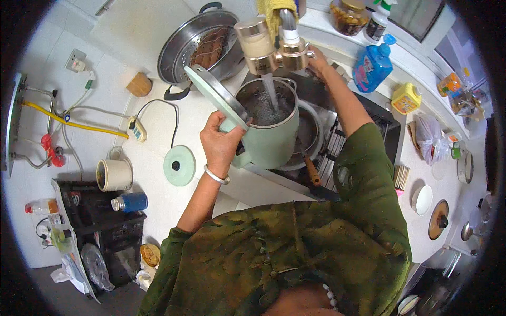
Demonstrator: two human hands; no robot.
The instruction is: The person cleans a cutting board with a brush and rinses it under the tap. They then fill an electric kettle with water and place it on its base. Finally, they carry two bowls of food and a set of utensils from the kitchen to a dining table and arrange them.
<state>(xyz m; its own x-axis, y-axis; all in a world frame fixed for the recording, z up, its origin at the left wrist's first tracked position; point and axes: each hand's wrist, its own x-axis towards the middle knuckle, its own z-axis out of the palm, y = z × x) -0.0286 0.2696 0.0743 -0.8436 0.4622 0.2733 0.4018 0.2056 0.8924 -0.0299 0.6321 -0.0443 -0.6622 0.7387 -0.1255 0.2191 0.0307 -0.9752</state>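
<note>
Water runs from a faucet with a filter (259, 47) into a mint-green electric kettle (272, 142), whose inside shows churning water. My left hand (223, 138) grips the lower end of the kettle's raised lid (215, 94), near the hinge and handle. My right hand (317, 63) reaches behind the kettle to the faucet's lever (310, 54), its fingers at the lever and partly hidden. Beneath and beside the kettle, a pan (318, 118) sits in the dark sink area, with a wooden-handled utensil (311, 170) leaning in it.
A steel steamer pot (174, 51) with a bamboo mat stands behind on the left. The round kettle base (185, 168) lies on the counter by a power strip (137, 130). A blue detergent bottle (371, 69) and a yellow bottle (406, 98) stand at right. A drain rack (336, 146) spans the sink.
</note>
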